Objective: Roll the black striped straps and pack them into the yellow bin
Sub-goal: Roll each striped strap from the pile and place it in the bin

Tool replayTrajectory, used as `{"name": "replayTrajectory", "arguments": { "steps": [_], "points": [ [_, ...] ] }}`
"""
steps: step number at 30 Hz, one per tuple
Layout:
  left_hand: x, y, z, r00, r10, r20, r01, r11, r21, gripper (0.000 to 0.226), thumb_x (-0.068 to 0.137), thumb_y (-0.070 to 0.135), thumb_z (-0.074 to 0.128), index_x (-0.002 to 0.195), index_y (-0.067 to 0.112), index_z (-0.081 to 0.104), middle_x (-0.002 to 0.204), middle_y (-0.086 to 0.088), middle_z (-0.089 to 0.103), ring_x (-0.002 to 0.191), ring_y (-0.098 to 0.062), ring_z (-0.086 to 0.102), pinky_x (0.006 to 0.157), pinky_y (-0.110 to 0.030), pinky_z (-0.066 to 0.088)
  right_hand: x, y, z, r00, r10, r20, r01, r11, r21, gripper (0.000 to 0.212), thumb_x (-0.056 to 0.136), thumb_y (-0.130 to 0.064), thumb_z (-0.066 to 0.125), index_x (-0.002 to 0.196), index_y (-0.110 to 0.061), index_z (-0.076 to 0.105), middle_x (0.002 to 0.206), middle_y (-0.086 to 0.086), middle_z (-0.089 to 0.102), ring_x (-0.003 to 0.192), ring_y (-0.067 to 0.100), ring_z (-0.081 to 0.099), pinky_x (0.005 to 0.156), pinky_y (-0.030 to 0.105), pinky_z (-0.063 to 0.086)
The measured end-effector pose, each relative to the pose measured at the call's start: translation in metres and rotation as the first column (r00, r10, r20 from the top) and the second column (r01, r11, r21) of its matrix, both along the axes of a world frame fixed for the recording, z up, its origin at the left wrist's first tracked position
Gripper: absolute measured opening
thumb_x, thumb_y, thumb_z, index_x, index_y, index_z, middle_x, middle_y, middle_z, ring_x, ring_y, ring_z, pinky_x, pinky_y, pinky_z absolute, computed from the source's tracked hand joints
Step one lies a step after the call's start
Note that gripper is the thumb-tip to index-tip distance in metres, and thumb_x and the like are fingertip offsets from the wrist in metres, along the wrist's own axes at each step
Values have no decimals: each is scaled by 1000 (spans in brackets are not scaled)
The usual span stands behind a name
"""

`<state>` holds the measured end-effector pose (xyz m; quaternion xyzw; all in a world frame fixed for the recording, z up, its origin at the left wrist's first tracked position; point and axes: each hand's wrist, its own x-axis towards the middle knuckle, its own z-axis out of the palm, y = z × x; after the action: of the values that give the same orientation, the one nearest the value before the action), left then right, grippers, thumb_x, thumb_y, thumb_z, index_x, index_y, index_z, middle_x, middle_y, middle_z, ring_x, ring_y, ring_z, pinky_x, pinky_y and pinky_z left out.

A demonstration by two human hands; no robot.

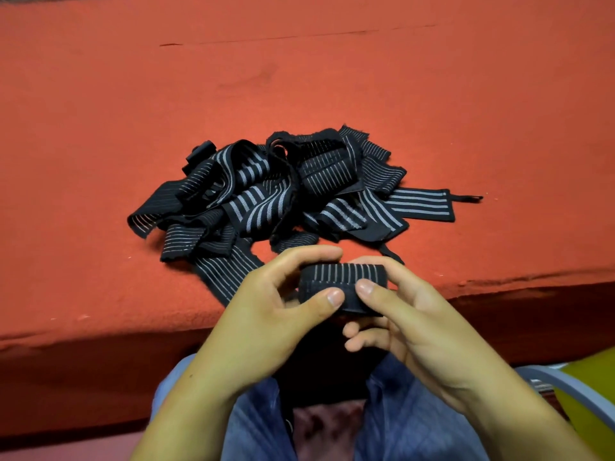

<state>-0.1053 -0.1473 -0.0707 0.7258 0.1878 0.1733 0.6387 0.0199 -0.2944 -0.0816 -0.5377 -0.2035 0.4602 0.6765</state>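
Your left hand (pixel 266 314) and right hand (pixel 409 324) pinch the rolled black striped fabric strap (pixel 342 277) at lower centre, its long axis running left-right. The yellow bin (pixel 594 369) sits lower right, nearer your right hand.

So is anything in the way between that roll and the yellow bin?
Nothing visible blocks it. The left hand and right hand hold the roll; the bin shows low right, with a grey bar along its near side.
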Motion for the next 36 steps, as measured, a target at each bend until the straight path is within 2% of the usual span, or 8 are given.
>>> {"name": "replayTrajectory", "arguments": {
  "steps": [6,11,14,22,25,29,34,36],
  "points": [
    [-1,0,-3,998,-59,-33,55,992,-112,44,89,27,76,131,33,64,123,3,72,109,-13,72,92,-28,58,5,-6,2,991,-27,132,22,999,40,34,87,-12,70,117,-27,71,102,14,73,80,24,71,75,27,61],
    [7,-5,-3,998,45,-53,-53,984,-168,31,90,47,74,116,30,74,113,-3,76,108,-25,73,86,-34,62,6,-8,2,956,-47,291,30,998,63,42,91,10,68,113,-26,73,116,7,72,94,19,72,83,27,60],
    [11,-7,-2,996,81,-44,-85,991,-100,31,84,43,83,112,31,75,104,2,78,95,-14,75,86,-30,59,7,-11,6,925,-48,377,41,999,29,47,90,12,70,113,-29,74,121,4,72,105,19,74,89,24,56],
    [11,-9,14,996,9,85,-11,1000,25,36,81,11,84,113,23,74,111,2,77,99,-9,73,85,-17,54,3,-14,23,980,-166,107,162,986,47,40,84,-28,80,122,-21,71,115,13,76,106,22,73,100,41,59],
    [11,-11,24,994,-63,89,55,994,91,40,79,-1,82,110,23,75,114,6,76,101,-6,73,83,-13,54,12,-21,40,971,-118,206,129,991,-41,32,81,-24,77,112,-19,75,107,10,79,100,19,74,88,31,61],
    [17,-17,34,985,-136,102,116,976,183,44,74,5,87,107,31,75,115,9,75,103,-6,72,82,-15,55,26,-40,67,918,79,389,8,976,-215,27,88,-11,79,112,-13,65,76,-5,74,67,2,66,64,11,47],
    [33,-37,47,967,-213,142,164,942,294,46,70,12,76,107,40,71,119,18,72,114,-3,67,93,-14,50,41,-65,95,765,216,606,24,932,-362,38,80,-30,90,103,-26,61,80,-5,74,67,6,61,65,20,45],
    [42,-51,54,954,-253,163,188,925,331,45,69,10,74,106,37,73,118,19,72,116,-2,66,96,-13,47,48,-78,104,709,248,660,66,909,-412,43,74,-42,90,104,-34,61,92,-3,76,81,23,69,75,40,55]
  ]
}}
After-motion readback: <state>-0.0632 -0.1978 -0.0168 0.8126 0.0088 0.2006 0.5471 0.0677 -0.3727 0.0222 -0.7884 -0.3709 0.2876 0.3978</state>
